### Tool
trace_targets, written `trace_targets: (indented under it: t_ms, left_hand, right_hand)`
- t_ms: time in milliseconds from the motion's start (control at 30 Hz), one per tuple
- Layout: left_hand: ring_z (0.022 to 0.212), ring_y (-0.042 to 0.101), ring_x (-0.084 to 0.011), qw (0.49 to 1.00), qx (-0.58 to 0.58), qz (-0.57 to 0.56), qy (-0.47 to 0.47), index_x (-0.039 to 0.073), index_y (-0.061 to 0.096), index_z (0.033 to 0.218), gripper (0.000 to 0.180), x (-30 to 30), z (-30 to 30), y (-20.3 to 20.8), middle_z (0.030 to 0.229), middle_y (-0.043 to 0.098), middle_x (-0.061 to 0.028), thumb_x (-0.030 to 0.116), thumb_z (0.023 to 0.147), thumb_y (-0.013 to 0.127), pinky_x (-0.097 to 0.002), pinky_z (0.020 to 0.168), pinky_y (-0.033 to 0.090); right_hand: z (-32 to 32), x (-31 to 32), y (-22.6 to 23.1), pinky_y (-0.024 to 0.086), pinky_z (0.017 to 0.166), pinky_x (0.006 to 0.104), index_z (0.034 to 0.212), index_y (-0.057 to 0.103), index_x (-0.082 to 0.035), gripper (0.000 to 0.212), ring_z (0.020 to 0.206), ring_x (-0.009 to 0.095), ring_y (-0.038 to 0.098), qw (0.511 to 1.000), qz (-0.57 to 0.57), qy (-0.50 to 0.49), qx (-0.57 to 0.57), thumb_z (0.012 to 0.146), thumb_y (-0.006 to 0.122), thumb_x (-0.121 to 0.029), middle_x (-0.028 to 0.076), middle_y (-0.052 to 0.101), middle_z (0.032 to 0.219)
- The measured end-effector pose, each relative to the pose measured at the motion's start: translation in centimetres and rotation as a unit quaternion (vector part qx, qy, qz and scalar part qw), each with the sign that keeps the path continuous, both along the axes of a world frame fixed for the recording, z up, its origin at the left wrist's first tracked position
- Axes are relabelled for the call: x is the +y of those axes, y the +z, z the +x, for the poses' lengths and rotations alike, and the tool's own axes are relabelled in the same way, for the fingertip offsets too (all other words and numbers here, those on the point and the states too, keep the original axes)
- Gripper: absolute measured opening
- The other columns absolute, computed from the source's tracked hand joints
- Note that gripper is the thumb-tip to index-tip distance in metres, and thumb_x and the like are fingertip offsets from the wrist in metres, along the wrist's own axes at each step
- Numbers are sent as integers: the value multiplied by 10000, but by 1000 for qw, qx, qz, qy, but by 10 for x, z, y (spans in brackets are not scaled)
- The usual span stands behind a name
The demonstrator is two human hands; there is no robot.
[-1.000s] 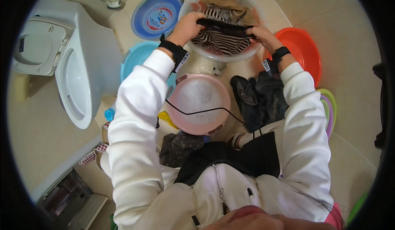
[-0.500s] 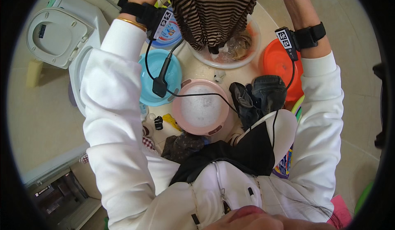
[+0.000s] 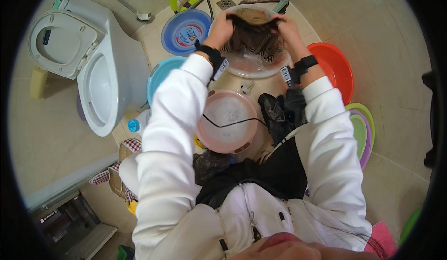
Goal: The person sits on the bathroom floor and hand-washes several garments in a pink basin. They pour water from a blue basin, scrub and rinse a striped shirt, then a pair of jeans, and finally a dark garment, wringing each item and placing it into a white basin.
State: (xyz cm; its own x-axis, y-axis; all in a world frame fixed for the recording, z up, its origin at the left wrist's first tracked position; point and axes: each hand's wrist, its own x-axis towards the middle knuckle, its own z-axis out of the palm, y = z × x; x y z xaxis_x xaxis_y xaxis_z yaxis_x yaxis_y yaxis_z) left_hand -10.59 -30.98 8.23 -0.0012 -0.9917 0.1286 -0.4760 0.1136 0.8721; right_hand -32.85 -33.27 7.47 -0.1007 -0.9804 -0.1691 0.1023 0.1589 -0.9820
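A brown-and-black striped garment [image 3: 255,37] hangs between my two hands, its lower part in the water of a large white basin [image 3: 251,72]. My left hand [image 3: 221,31] is closed on the garment's upper left edge. My right hand [image 3: 289,30] grips its upper right edge, with the fingertips partly blurred. Nearer to me stands a pink basin [image 3: 207,139] of sudsy water. Dark wet clothing [image 3: 274,116] lies to the right of it, beside my knee. A thin black cable crosses above the pink basin.
An orange-red basin [image 3: 336,69] stands right; stacked green and purple basins [image 3: 365,120] sit nearer. At left are a blue basin [image 3: 173,43], a light-blue basin [image 3: 156,76], a bottle with a blue cap [image 3: 134,125] and a toilet [image 3: 116,69]. A floor drain [image 3: 226,3] lies behind.
Both hands have come down and closer together, lowering the striped garment from high above into the white basin. The blue basin and floor drain now show more fully.
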Motion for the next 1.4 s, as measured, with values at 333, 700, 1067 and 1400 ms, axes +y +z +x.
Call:
trace_targets:
  t_ms: [333, 700, 1067, 1400]
  left_hand:
    - [975, 602, -175, 978, 191, 41, -77, 20, 536, 1214, 596, 30, -47, -27, 1084, 626, -58, 68, 677, 791, -300, 847, 497]
    - [833, 609, -148, 863, 493, -81, -79, 18, 638, 1033, 268, 26, -52, 158, 934, 653, -26, -48, 782, 705, -282, 781, 479]
    - [1201, 501, -345, 787, 610, 5, -90, 12, 565, 1165, 284, 80, -4, 155, 1237, 572, -157, 99, 897, 605, -517, 1049, 360]
    - [1366, 224, -479, 545, 728, 414, 32, 102, 219, 1487, 966, 74, -26, 10, 1545, 196, -159, 738, 805, 471, -730, 1050, 97]
  right_hand:
    - [40, 50, 63, 495, 747, 260, 968, 653, 1, 245, 850, 167, 614, 972, -41, 211, -98, 781, 503, 49, 66, 631, 903]
    - [16, 65, -55, 178, 1121, 550, 1495, -107, -88, 1439, 1414, 460, 40, 883, -21, 281, 374, 533, 855, -555, 239, -61, 1549]
    - [63, 4, -37, 495, 879, 315, 1177, 545, -10, 323, 1025, 189, 601, 797, -20, -57, -601, 973, 491, -254, 83, 615, 1140]
    - [55, 13, 14, 567, 680, 353, 1065, 601, -50, 327, 799, 202, 660, 880, -10, -29, -473, 999, 407, -304, 58, 668, 931]
